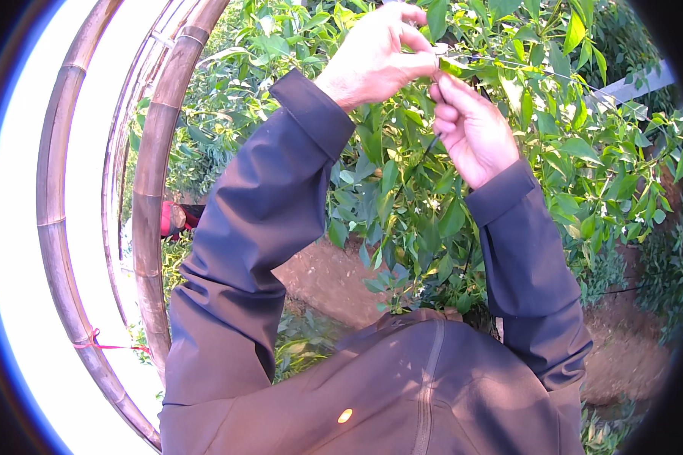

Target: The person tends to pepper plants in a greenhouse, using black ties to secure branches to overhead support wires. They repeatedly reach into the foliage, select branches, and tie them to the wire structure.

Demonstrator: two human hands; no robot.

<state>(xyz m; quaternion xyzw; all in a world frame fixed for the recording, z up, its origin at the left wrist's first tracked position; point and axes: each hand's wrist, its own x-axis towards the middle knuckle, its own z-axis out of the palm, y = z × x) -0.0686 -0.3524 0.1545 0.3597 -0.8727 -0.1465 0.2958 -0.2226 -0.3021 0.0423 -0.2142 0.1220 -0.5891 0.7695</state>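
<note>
Both my hands are raised together at the upper middle, in front of a leafy pepper plant [415, 187] with small white flowers. My left hand [378, 57] pinches with thumb and forefinger at the end of a thin line [552, 74], which stretches off to the right through the leaves. Just below, almost touching it, my right hand [475, 125] grips a dark cord [427, 152] between thumb and curled fingers. The cord hangs from the hand down into the foliage. What exactly lies between the left fingertips is too small to tell.
Curved-looking bamboo poles [151, 170] stand at the left, with a pink ribbon [114, 346] tied between two. A red and black object [176, 219] shows behind them. A pale beam [632, 85] crosses at the upper right. Bare soil [333, 278] lies below the plants.
</note>
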